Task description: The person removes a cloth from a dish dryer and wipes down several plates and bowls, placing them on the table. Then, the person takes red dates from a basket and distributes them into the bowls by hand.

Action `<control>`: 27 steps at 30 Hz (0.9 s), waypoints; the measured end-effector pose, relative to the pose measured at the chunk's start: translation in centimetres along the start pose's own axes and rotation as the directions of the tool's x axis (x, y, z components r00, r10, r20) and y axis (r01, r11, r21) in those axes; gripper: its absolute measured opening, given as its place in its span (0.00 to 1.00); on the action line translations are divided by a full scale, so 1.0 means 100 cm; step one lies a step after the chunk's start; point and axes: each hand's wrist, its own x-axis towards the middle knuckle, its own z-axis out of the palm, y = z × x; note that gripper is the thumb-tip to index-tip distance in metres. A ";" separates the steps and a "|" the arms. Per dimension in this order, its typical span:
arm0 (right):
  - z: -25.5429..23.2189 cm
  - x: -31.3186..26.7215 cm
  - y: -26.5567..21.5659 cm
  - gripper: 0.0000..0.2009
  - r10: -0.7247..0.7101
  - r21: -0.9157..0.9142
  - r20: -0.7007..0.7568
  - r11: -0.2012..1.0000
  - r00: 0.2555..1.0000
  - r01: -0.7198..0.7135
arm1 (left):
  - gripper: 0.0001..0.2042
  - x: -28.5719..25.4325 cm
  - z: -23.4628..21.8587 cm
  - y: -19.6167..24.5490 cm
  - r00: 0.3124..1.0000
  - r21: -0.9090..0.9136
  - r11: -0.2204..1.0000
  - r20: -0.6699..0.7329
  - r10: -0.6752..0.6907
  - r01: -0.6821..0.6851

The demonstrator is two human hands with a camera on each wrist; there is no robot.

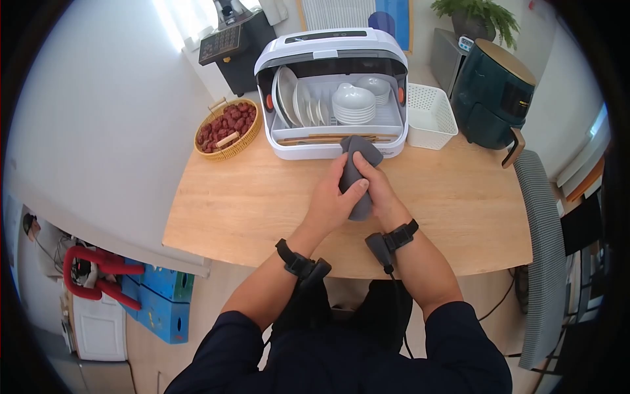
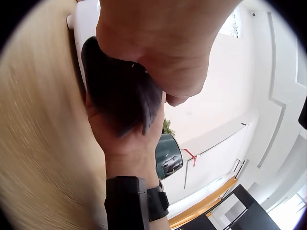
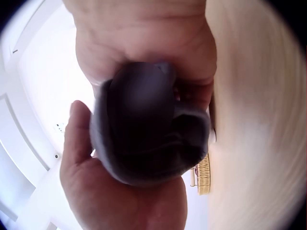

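Both hands hold a dark grey cloth (image 1: 351, 174), bunched lengthwise, over the table just in front of a white dish cabinet (image 1: 295, 150). My left hand (image 1: 331, 200) grips it from the left side, thumb across its front. From the right, my right hand (image 1: 382, 190) grips the same cloth, its thumb lying along the upper part. Seen end-on in the right wrist view, the cloth (image 3: 144, 124) is curled over into a loose roll. It sags between the two palms in the left wrist view, where the cloth (image 2: 117, 88) looks dark and blurred.
Inside the cabinet stand plates (image 1: 298, 102), stacked bowls (image 1: 354, 108) and chopsticks (image 1: 308, 140) along the front. A wicker basket (image 1: 226, 154) of dark red fruit sits left. To the right are a white basket (image 1: 430, 139) and a green air fryer (image 1: 492, 92).
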 end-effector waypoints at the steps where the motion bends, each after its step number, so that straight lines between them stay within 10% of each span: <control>1: 0.002 0.001 -0.001 0.25 -0.004 0.003 -0.001 1.000 1.000 0.004 | 0.24 0.000 0.001 -0.001 0.998 -0.100 0.994 0.042 -0.038 0.042; 3: 0.007 0.000 -0.006 0.23 0.022 0.046 -0.154 0.999 0.988 -0.016 | 0.20 0.029 -0.009 0.000 0.962 -0.060 0.961 0.001 -0.271 0.271; 8: 0.000 -0.005 -0.021 0.21 0.021 -0.079 -0.159 0.996 0.987 -0.034 | 0.13 0.117 -0.037 -0.038 0.997 0.453 0.891 -0.075 0.012 0.023; 10: -0.002 -0.005 -0.025 0.20 0.036 -0.053 -0.148 0.998 0.988 -0.044 | 0.12 0.141 -0.038 -0.042 0.982 0.746 0.648 0.039 0.186 -0.152; 19: 0.004 -0.011 -0.031 0.21 0.068 0.062 -0.108 0.996 0.992 -0.062 | 0.11 0.194 -0.020 -0.054 0.979 0.865 0.475 0.202 -0.039 -0.160; 27: 0.004 -0.012 -0.033 0.20 0.059 0.138 -0.089 0.989 0.994 -0.047 | 0.11 0.194 -0.022 -0.051 0.987 0.894 0.419 0.153 0.043 -0.157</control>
